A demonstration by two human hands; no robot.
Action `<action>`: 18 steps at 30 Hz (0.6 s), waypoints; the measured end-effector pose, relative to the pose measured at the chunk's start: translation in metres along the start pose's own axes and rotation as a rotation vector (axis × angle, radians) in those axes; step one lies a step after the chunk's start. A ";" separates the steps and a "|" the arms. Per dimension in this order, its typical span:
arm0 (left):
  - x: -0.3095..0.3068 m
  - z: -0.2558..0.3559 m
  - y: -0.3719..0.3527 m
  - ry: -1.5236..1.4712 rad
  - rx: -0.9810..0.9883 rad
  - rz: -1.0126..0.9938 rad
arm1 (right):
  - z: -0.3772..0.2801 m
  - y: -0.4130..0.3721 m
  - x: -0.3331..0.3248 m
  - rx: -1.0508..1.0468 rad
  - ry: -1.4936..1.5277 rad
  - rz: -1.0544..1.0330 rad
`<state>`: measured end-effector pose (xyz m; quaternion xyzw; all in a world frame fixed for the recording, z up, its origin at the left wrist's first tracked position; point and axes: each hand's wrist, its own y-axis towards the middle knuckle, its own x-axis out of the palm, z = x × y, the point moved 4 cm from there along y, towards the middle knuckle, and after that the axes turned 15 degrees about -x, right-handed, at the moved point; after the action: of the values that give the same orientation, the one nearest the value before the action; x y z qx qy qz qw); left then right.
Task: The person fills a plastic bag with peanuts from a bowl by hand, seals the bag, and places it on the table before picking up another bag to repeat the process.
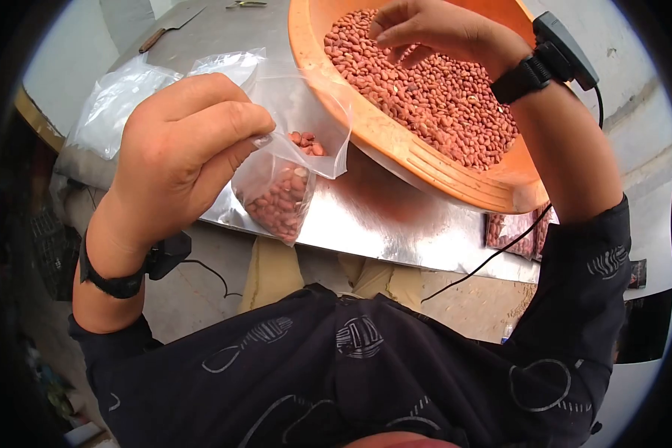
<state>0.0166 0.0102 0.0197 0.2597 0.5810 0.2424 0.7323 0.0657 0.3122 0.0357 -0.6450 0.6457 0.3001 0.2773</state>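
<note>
My left hand (190,138) is closed in a pinch on the rim of a clear plastic bag (276,168). Reddish peanuts (282,203) fill the lower part of this bag, and its mouth gapes toward the basin. Over a large orange basin (425,160), my right hand (433,30) hangs with its fingers loosely bent and apart, and nothing shows in it. Loose red-skinned peanuts (425,104) heap up in the basin just below that hand.
Flat plastic bags (119,97) lie at the left on the metal table (351,231). A wooden-handled knife (157,37) rests farther back. Filled packs (504,231) sit at the right below the basin. Thin cables (493,257) run from both wrist devices.
</note>
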 end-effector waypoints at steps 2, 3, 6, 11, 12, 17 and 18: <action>0.000 0.001 -0.001 -0.011 0.008 0.002 | 0.046 -0.010 -0.009 0.204 -0.147 -0.081; 0.000 0.001 -0.001 -0.018 0.009 -0.002 | 0.060 -0.014 -0.012 0.266 -0.278 -0.081; 0.001 0.000 -0.002 -0.038 0.007 -0.007 | 0.133 -0.010 -0.040 0.188 -0.584 -0.065; 0.004 -0.002 -0.002 -0.067 -0.018 -0.006 | 0.171 0.003 -0.054 0.229 -0.677 -0.055; 0.004 -0.003 -0.003 -0.064 -0.018 -0.002 | 0.179 0.006 -0.052 0.168 -0.698 -0.052; 0.004 -0.007 -0.004 -0.075 -0.031 0.003 | 0.187 0.010 -0.037 0.070 -0.774 -0.073; 0.004 -0.007 -0.004 -0.078 -0.028 0.001 | 0.186 0.009 -0.031 0.090 -0.767 -0.064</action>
<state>0.0107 0.0110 0.0126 0.2590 0.5482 0.2405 0.7579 0.0521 0.4719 -0.0649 -0.4929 0.4873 0.4820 0.5359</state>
